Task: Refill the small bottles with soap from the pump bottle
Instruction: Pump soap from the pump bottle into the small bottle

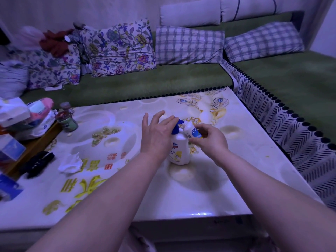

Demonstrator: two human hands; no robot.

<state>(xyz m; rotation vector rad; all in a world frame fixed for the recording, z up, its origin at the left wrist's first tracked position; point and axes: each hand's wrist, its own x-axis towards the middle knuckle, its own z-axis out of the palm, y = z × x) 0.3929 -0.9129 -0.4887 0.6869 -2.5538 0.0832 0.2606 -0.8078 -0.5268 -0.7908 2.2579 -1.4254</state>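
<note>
Seen from the head camera, the white pump bottle (179, 153) stands in the middle of the table (181, 197). The left hand (157, 135) lies on its blue pump head (175, 130), fingers straight. The right hand (211, 142) pinches a small bottle (193, 131), tilted with its mouth at the nozzle; both bottles are opaque, so their contents cannot be told.

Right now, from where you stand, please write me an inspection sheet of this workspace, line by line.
Surface: glossy patterned table, a few crumbs on it.
Job's things: pump bottle stands on the table; small bottle is tilted, its mouth by the blue nozzle.
Clutter: crumpled tissue, two lidded jars, tissue packs at the left.
Grippers: left hand rests on the pump head, fingers straight; right hand holds the small bottle.
Cables: nothing seen.
Surroundings: green sofa with floral cushions and checked cushions.
</note>
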